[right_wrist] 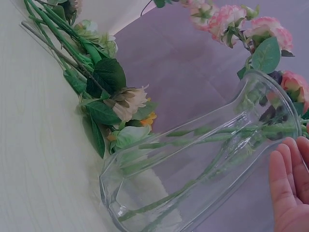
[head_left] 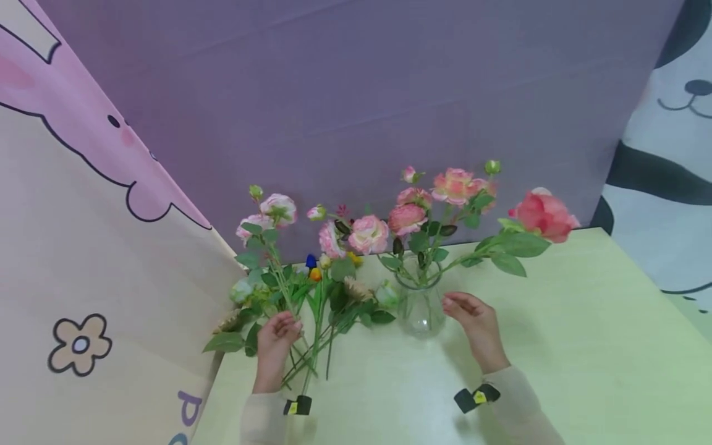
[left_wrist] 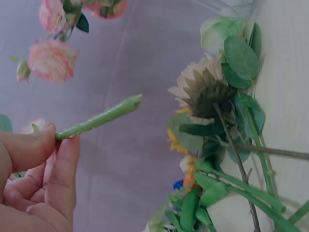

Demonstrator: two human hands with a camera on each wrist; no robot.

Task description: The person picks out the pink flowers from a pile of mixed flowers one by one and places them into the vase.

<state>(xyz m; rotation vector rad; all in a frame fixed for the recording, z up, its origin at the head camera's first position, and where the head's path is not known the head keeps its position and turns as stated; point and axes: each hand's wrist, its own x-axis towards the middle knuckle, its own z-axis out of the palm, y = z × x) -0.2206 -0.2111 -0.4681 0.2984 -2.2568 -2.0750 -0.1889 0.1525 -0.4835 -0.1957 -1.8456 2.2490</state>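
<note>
My left hand (head_left: 274, 346) pinches the green stem (left_wrist: 99, 120) of an artificial flower between thumb and fingers, and the stem's cut end sticks out past them. Pale pink blooms (head_left: 280, 209) rise above that hand in the head view. A clear glass vase (head_left: 421, 315) stands upright on the table, holding several pink flowers (head_left: 408, 219) and a large coral-red flower (head_left: 544, 215) that leans out to the right. Beside the vase's right side is my right hand (head_left: 474, 324), its fingers loosely bent near the rim (right_wrist: 289, 104). Whether they touch the glass I cannot tell.
Loose artificial flowers lie on the pale table (head_left: 378, 395) left of the vase, among them a beige flower (head_left: 358, 289), a whitish-green rose (head_left: 386, 294) and a blue bud (head_left: 311, 261). A purple backdrop (head_left: 356, 93) hangs behind; a printed cloth (head_left: 139, 272) borders the left.
</note>
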